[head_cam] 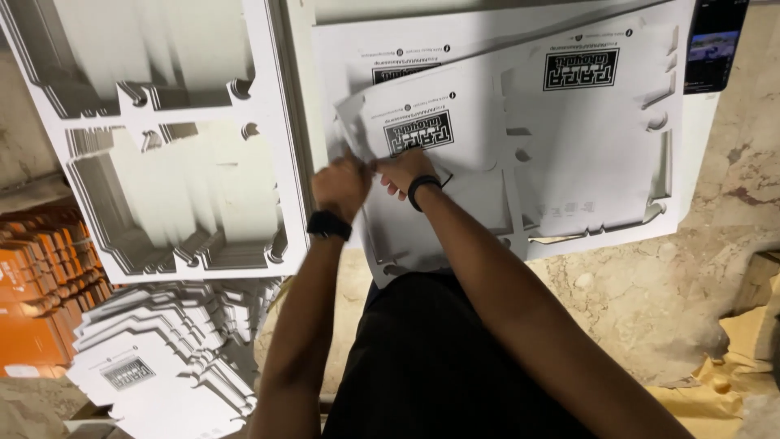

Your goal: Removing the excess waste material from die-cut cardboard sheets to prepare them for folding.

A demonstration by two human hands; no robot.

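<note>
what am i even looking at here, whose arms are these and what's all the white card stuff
This is one picture from a camera worn on a person's head, looking down at their own two bare arms, so no machine is involved. The left hand, with a black watch on its wrist, and the right hand, with a thin black wristband, meet at the edge of a white die-cut cardboard blank and grip it. That blank lies on a larger sheet of white printed cardboard. To the left sit stacks of leftover white card frames with shaped holes, a pile of cut-out white blanks below them, and orange flattened cartons. Everything rests on a mottled stone floor.
</note>
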